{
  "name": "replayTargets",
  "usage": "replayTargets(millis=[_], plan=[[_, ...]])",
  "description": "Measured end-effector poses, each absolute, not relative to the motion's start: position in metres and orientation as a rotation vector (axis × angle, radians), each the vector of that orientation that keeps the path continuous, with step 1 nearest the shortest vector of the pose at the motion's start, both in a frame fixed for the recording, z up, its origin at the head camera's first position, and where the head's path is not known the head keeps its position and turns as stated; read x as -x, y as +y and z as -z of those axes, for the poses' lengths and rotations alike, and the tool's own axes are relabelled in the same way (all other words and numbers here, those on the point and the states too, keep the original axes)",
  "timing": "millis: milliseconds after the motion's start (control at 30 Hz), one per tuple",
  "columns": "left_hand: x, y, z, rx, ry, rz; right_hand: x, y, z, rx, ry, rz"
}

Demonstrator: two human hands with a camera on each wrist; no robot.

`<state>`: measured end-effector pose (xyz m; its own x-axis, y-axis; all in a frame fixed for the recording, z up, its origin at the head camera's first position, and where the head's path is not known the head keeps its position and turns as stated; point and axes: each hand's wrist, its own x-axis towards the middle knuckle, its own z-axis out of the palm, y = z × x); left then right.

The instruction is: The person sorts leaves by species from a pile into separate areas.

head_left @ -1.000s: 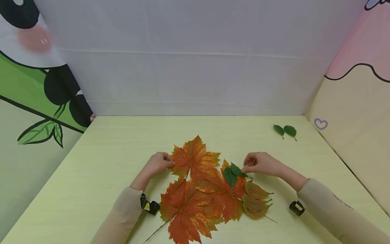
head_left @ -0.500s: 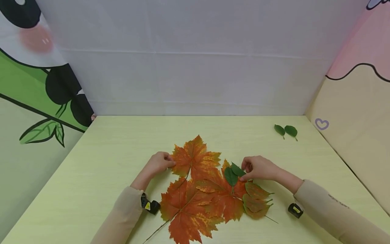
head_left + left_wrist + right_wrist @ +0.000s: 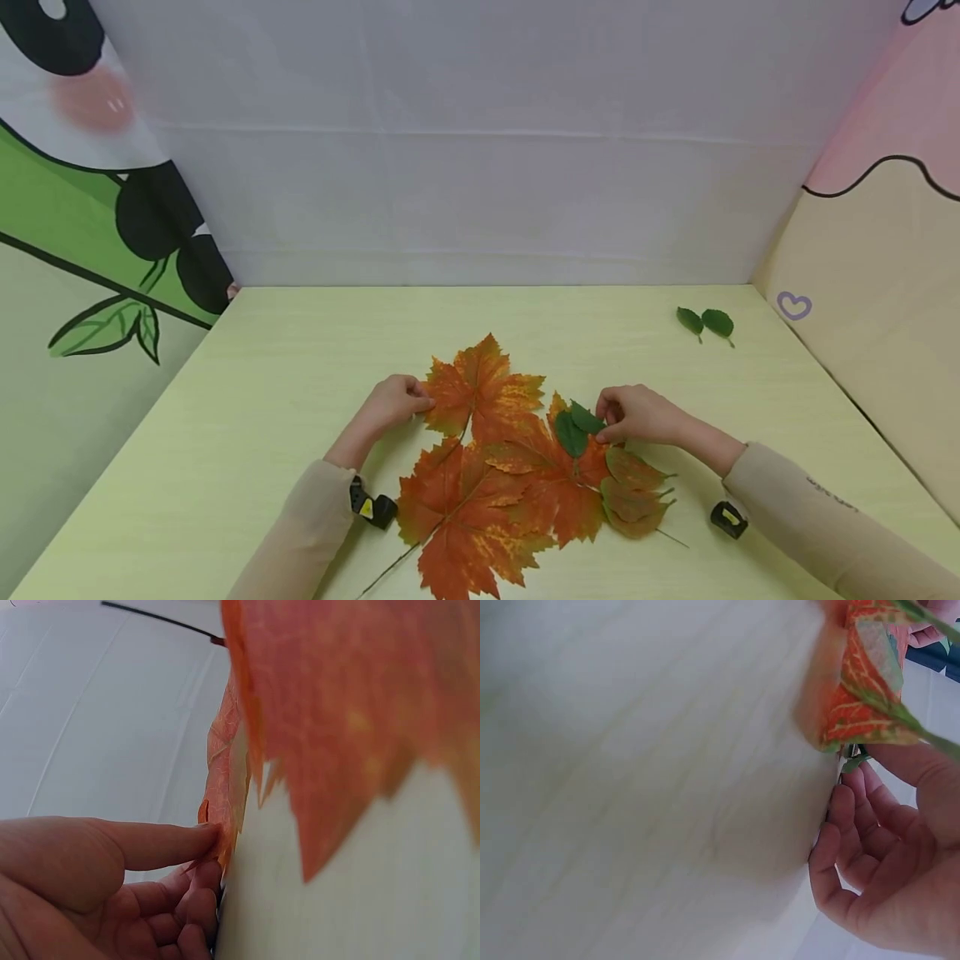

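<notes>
Three large orange maple leaves overlap at the table's front middle. My left hand [image 3: 390, 404] pinches the left edge of the upper maple leaf [image 3: 480, 385]; in the left wrist view the thumb and curled fingers hold that edge [image 3: 220, 787]. Below it lies the left maple leaf [image 3: 453, 525], and to the right another maple leaf [image 3: 551, 492]. My right hand [image 3: 645, 414] pinches the stem end of a small green leaf [image 3: 586, 417], partly hidden by the fingers. Beside that, a second green leaf [image 3: 570, 437] lies on the right maple leaf.
Several small orange-green leaves [image 3: 633, 504] fan out at the right of the maple leaves, stems pointing right. Two green leaves [image 3: 705, 322] lie at the table's back right. Cloth walls [image 3: 487, 200] bound the pale table [image 3: 262, 400] at the back and sides.
My right hand has shifted slightly left and down at the green leaf. My left hand stays on the upper maple leaf's edge.
</notes>
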<state>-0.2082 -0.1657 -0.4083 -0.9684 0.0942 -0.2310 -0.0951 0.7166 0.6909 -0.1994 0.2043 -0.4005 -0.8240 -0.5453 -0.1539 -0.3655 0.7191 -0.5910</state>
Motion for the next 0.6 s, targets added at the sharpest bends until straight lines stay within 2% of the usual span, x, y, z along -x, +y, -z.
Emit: replayTargets(millis=[600], plan=[[0.2075, -0.1652, 0.4088, 0.004, 2.669, -1.105, 0.1977, 0.2058, 0.3977, 0.723, 2.65, 0.779]])
